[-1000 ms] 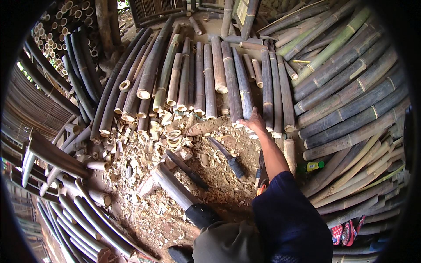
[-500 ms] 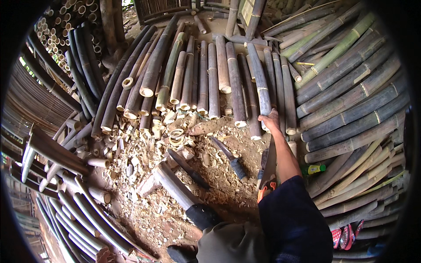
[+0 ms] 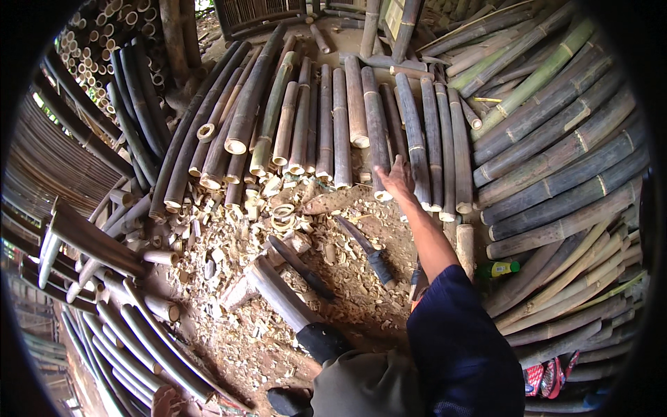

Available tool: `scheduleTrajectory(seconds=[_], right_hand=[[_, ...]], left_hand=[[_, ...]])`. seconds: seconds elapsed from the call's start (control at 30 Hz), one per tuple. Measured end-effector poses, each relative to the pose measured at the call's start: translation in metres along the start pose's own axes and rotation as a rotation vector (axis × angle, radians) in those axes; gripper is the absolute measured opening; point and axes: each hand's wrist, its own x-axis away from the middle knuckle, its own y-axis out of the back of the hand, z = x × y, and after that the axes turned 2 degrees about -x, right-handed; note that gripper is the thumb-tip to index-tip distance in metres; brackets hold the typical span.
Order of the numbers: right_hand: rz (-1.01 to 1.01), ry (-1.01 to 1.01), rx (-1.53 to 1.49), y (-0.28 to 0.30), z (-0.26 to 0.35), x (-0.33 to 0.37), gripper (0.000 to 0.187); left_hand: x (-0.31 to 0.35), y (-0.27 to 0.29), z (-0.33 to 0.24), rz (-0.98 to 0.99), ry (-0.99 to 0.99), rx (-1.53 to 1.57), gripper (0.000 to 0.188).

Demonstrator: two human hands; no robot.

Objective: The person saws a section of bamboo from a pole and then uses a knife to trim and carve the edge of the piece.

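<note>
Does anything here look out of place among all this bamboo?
One thing: a green plastic bottle with a yellow cap lies on its side wedged between the bamboo poles, right of the reaching right hand. A big knife also lies loose on the chip-strewn ground.

- We see one head view, a fisheye looking steeply down from above.
- It faces forward over the bamboo poles (image 3: pixel 340 125), ground close, rim bent.

Bamboo workshop: stacked poles (image 3: pixel 342 125), offcuts (image 3: pixel 229 229), machete (image 3: pixel 365 248).
</note>
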Motion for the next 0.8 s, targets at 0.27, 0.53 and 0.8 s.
scheduleTrajectory(seconds=[0.27, 0.53, 0.8], right_hand=[[0.501, -0.364, -0.833, -0.029, 0.037, 0.018, 0.098], [0.197, -0.278, -0.879, 0.024, 0.005, 0.066, 0.076], [0.349, 0.228, -1.058, 0.036, 0.051, 0.195, 0.072]], left_hand=[[0.058, -0.037, -0.046, -0.206, -0.098, -0.004, 0.036], [0.018, -0.039, -0.033, -0.169, -0.124, -0.09, 0.026], [-0.018, -0.123, -0.186, -0.252, -0.672, -0.478, 0.042]])
